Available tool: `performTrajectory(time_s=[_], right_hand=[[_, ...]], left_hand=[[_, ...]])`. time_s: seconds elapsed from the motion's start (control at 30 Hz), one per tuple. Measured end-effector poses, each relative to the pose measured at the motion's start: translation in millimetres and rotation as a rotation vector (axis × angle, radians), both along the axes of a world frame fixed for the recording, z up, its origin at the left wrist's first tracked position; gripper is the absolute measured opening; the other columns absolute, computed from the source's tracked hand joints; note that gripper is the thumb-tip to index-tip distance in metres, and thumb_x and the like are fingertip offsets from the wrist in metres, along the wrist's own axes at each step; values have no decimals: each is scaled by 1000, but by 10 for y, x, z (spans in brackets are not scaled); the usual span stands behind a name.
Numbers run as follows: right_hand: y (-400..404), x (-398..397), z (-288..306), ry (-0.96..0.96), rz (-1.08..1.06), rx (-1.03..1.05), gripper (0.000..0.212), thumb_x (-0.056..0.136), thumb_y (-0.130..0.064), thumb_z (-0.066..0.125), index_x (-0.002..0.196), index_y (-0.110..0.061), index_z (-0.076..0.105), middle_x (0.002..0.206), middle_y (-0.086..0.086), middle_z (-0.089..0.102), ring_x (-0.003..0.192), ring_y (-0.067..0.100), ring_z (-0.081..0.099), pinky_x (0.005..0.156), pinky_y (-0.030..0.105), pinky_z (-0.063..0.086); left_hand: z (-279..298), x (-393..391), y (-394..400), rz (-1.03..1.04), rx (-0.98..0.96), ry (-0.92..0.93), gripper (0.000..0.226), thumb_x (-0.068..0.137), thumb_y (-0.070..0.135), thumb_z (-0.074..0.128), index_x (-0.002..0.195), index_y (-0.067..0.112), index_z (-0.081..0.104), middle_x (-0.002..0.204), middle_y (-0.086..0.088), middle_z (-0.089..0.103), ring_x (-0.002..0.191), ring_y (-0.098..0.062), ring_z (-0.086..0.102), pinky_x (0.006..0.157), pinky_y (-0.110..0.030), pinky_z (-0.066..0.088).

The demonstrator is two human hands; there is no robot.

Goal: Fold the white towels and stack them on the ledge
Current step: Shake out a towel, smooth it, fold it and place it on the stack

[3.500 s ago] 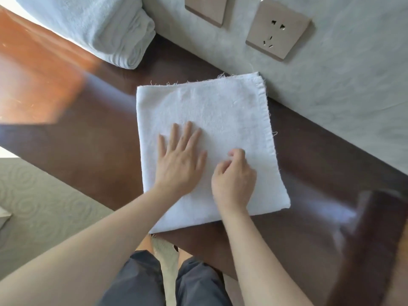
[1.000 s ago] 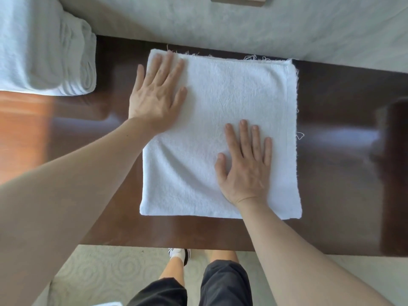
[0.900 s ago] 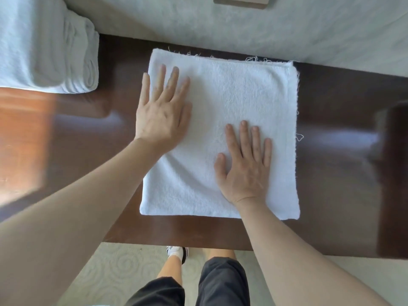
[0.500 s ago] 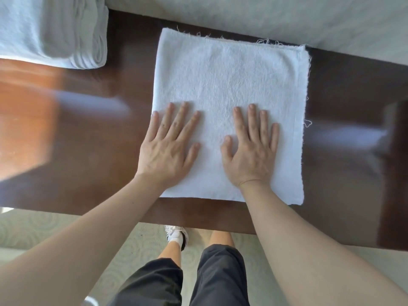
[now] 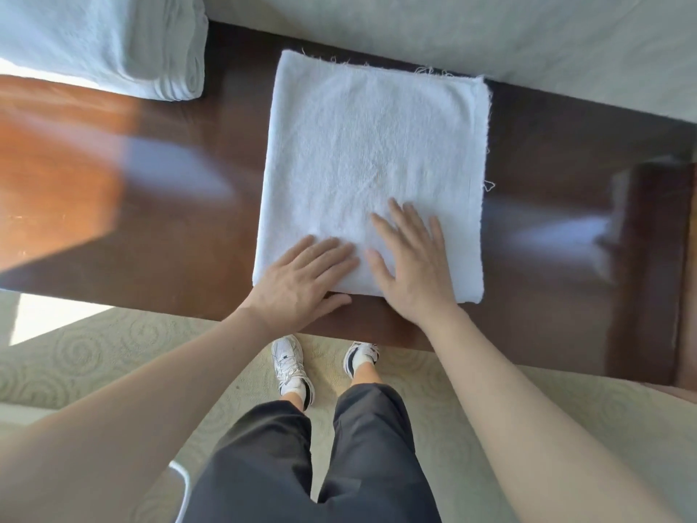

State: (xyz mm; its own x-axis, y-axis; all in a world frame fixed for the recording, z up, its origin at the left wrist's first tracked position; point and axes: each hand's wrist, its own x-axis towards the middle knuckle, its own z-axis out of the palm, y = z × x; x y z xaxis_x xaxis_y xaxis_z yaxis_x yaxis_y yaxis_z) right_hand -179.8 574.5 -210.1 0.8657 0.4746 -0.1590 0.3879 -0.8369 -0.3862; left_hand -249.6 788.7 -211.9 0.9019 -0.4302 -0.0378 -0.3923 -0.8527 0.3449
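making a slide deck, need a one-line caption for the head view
Left hand and right hand press flat on a folded white terry towel on a dark polished wooden ledge.

My ledge point(image 5: 169, 235) is dark, glossy wood running left to right against the wall. A folded towel point(image 5: 371, 156) lies flat on it, right under my hands, its far frayed edge close to the wall. Well off to the left of my left hand point(image 5: 301, 285), at the far side, sits a stack point(image 5: 113, 43) of folded towels.
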Motion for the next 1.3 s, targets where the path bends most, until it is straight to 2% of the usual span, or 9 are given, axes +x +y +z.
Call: performTrajectory(time_s=[0.1,0.17,0.37,0.5,0.67,0.8,1.0,1.13,1.3], right_hand=[[-265,-235,12,127,184,-213,86,96,-64,43,162,-30,0,170,-1,-13,155,19,-17,125,47,-9],[-366,-242,49,116,227,-287,93,96,-58,53,161,-31,-7,169,-1,-17,155,20,-18,126,45,-8],[-296,-42,303,191,172,-204,57,105,-20,48,158,-17,27,166,9,20,152,27,19,122,39,18],[-259,383,642,378,116,-131,27,105,-32,48,126,-17,57,121,5,63,106,29,59,89,42,48],[-267,1074,1027,642,161,-85,34,97,-42,61,74,-23,46,78,-7,49,71,14,47,60,28,31],[-173,1655,1184,638,161,-92,48,89,-51,69,68,-19,40,68,-6,39,61,13,34,58,29,26],[114,2446,1170,496,83,-160,51,94,-57,60,70,-20,36,69,-4,38,59,15,35,56,32,26],[279,2774,1042,348,80,-300,36,106,-48,39,103,-16,54,94,1,58,83,22,54,68,38,37],[260,2933,731,285,-2,-325,29,110,-40,29,101,-17,44,106,7,60,99,31,56,82,43,40]], left_hand=[[66,27,-111,52,89,10,63,84,34,80,137,6,62,140,-10,61,129,-31,59,111,-52,44],[160,55,-190,93,142,51,70,73,36,88,131,5,65,131,-11,65,120,-33,63,108,-48,48],[426,205,-273,166,168,149,52,68,18,92,115,7,72,109,-11,69,97,-35,68,75,-42,60],[573,279,-118,260,103,140,51,85,42,77,128,18,65,117,0,67,102,-26,66,81,-38,53],[815,597,43,318,159,281,53,91,61,61,135,34,54,121,13,66,108,-15,63,82,-36,52],[1028,1258,349,296,102,474,53,81,77,59,122,43,58,98,16,66,88,-12,60,75,-28,42],[1025,2347,697,243,207,458,65,70,97,40,109,48,59,75,15,57,70,-2,53,56,-22,33],[827,2867,776,190,380,312,80,74,98,16,113,42,58,77,14,56,65,-9,50,59,-30,31],[578,3196,761,183,392,73,90,78,92,17,119,29,66,106,-1,72,100,-23,65,86,-38,47]])
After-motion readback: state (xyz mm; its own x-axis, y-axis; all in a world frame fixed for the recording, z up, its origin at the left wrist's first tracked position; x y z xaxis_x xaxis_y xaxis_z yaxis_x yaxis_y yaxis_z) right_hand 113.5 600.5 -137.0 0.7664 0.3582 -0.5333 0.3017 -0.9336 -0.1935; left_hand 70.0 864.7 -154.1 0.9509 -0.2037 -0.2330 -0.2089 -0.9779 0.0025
